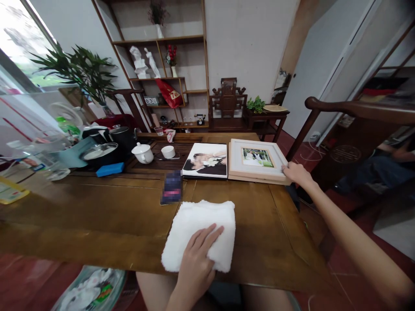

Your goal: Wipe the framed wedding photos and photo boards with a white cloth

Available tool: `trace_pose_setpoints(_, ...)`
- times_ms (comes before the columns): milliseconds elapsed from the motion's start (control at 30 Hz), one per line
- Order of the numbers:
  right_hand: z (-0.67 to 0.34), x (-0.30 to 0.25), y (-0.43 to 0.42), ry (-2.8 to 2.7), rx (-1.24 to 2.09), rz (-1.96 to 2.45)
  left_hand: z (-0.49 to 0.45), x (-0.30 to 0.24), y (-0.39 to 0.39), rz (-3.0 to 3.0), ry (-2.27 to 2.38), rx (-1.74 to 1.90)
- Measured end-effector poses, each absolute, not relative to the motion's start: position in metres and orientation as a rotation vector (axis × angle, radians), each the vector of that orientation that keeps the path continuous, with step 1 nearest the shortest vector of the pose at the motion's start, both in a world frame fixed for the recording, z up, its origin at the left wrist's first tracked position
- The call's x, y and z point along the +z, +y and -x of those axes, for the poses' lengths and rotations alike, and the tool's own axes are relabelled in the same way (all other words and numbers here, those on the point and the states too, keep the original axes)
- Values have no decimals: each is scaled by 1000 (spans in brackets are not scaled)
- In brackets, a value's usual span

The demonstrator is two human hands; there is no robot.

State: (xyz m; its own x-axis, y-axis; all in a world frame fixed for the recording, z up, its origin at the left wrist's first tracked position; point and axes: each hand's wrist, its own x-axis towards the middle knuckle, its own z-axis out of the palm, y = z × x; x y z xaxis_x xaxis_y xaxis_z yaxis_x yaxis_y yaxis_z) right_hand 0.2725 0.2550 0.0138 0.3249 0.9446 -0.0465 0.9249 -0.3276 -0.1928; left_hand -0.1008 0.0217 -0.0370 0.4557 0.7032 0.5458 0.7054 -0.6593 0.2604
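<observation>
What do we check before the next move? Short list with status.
1. Left hand flat on the folded white towel: ok, fingers spread across its top.
2. Right hand touching the picture frame: ok, at its right side; how firm the hold is: cannot tell.
3. Picture frame fully supported by the table: cannot tell, its near right corner sits at the table's edge.
4. Wide gap between picture frame and photo panel: not ok, they lie close side by side.
5. Dark pixelated item well away from the towel: not ok, it lies near the towel's far left corner.
6. Lid on the white teapot: ok.
</observation>
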Motion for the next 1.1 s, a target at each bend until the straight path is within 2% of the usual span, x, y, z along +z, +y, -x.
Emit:
trace_pose_setpoints(400,-279,16,263,-1743,122,2456,102,-42,25,2629,-1261,-998)
trace_pose_setpoints(600,-237,51,279,-1893,-465,1936,101,-42,25,2605,-1281,-997)
trace_pose_setpoints(800,-131,72,348,-2305,-312,1707,101,-53,31,2513,-1263,-1170)
trace_pose_setpoints(1100,-33,30,433,-2546,-154,1705,115,-45,32,2684,-1359,-874)
